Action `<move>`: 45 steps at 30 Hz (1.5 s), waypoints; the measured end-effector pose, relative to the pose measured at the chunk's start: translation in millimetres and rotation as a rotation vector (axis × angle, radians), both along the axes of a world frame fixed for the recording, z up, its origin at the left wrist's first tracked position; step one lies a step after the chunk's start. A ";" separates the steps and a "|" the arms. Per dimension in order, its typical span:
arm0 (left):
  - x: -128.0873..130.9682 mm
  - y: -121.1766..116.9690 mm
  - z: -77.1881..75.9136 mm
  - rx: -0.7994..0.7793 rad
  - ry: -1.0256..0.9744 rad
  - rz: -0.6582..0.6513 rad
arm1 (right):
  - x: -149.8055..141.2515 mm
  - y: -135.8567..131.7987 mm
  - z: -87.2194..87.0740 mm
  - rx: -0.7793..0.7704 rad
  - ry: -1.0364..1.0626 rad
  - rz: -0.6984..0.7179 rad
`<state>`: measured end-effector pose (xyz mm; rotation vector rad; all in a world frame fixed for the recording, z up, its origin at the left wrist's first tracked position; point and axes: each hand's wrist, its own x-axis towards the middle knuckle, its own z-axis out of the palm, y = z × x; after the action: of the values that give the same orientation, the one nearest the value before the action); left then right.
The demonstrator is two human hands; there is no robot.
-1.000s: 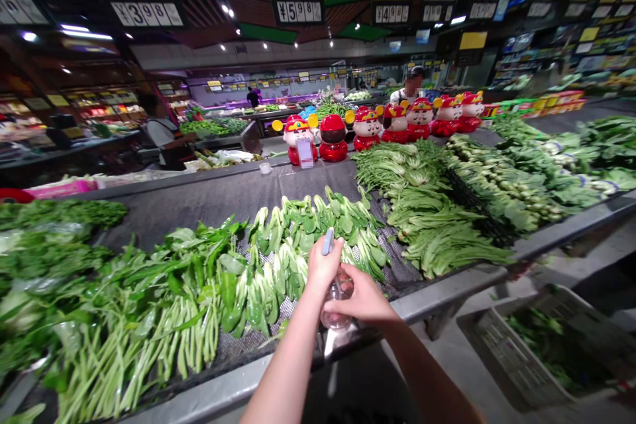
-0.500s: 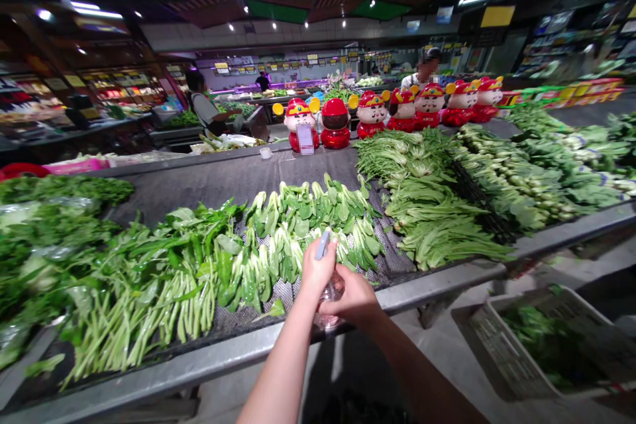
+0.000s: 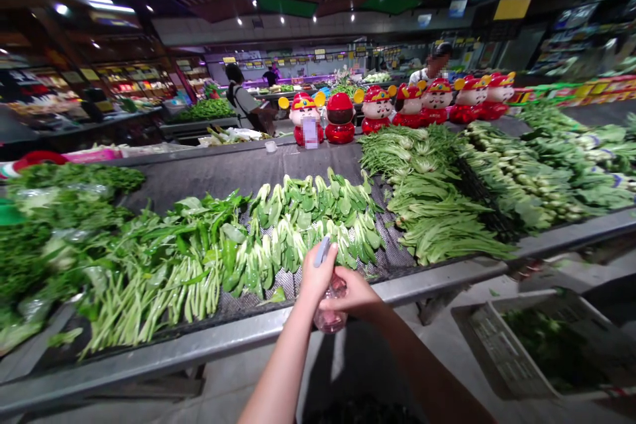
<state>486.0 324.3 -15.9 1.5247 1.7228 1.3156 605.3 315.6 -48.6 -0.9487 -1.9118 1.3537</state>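
Note:
A small clear spray bottle [image 3: 330, 318] with a pale blue-grey nozzle is held over the front edge of the vegetable stand [image 3: 432, 278]. My left hand [image 3: 317, 271] is closed round its top, with the nozzle sticking up above the fingers. My right hand [image 3: 354, 293] is wrapped round the bottle's body just below. Right beyond the hands lies a heap of bok choy [image 3: 308, 218] on black mesh, and long-stemmed leafy greens [image 3: 163, 271] lie to its left.
More bunched greens [image 3: 437, 212] fill the stand to the right. A row of red figurines [image 3: 377, 109] stands along the far edge. A grey crate [image 3: 541, 344] with greens sits on the floor at right. People stand at stalls behind.
The view has drifted a little, so the stand sits higher and farther left in the frame. Both hands keep the same hold on the bottle. A person in the background has walked right.

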 end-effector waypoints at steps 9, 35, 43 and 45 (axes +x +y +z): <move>-5.8 -23.3 -10.3 -0.083 0.111 -0.036 | -9.0 -13.0 -15.7 -0.189 0.083 0.119; -7.3 -36.2 -22.5 -0.139 0.127 -0.117 | -6.9 -20.3 -11.9 -0.191 -0.029 0.199; -8.7 -27.5 -9.0 -0.047 0.061 -0.124 | -4.0 -10.4 0.8 -0.083 0.031 0.156; -8.9 -24.1 -7.9 -0.035 0.041 -0.111 | -3.3 -9.1 1.7 -0.075 0.005 0.124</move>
<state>477.2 300.3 -23.9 1.6133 1.6511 1.2004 602.0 306.4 -47.0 -0.8729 -1.9559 1.5071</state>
